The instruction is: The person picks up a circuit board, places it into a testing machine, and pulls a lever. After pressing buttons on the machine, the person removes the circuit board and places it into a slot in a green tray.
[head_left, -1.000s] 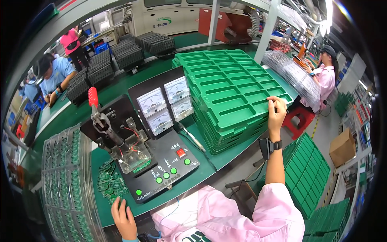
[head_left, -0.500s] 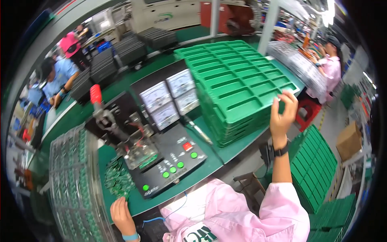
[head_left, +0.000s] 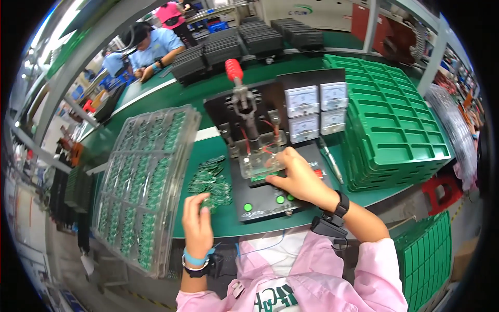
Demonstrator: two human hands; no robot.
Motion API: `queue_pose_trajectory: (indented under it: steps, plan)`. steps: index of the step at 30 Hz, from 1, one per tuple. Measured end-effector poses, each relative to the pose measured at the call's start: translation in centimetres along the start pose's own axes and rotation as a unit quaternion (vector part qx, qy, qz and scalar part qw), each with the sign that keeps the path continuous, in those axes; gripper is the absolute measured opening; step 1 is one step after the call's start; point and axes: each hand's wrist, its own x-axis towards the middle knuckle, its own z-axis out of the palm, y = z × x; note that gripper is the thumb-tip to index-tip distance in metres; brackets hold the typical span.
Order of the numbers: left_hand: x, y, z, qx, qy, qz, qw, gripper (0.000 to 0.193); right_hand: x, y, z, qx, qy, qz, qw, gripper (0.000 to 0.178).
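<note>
My left hand is closed at the near edge of a pile of small green circuit boards. A small circuit board shows at its fingertips, mostly covered. My right hand reaches over a black test fixture, thumb and curved forefinger apart. Its thumb touches a green board seated in the fixture, beside a clear plate with red wires. Above the plate rises a toggle clamp with a red handle. Green round buttons line the fixture's front.
Left of the pile leans a clear tray filled with boards. Panel meters stand behind the fixture, and a pen-like tool lies to their right. Stacked green trays fill the right side. Black racks and a co-worker are farther back.
My right hand has come from the green tray stack to the fixture. My left hand has moved up to the pile of boards. The view has swung left.
</note>
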Motion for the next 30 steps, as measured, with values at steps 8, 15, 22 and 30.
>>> queue_pose_trajectory:
  steps: [8, 15, 22, 30]
  plan:
    - [1.2, 2.5, 2.9, 0.02, -0.038, 0.103, 0.994, 0.031, 0.2, -0.3, -1.4, 0.075, 0.004, 0.089, 0.993, 0.021]
    - [2.9, 2.7, 6.3, 0.051, -0.065, 0.282, 0.956, 0.038, -6.5, -3.2, -8.8, 0.008, 0.194, 0.057, 0.979, 0.016]
    - [3.9, 4.7, 9.5, 0.191, -0.128, 0.281, 0.932, 0.038, -9.9, 2.2, -19.6, -0.1, 0.419, 0.039, 0.902, 0.012]
    - [2.9, 6.4, 8.3, 0.234, -0.177, 0.206, 0.934, 0.056, -8.9, 5.0, -19.0, -0.226, 0.286, 0.027, 0.931, 0.011]
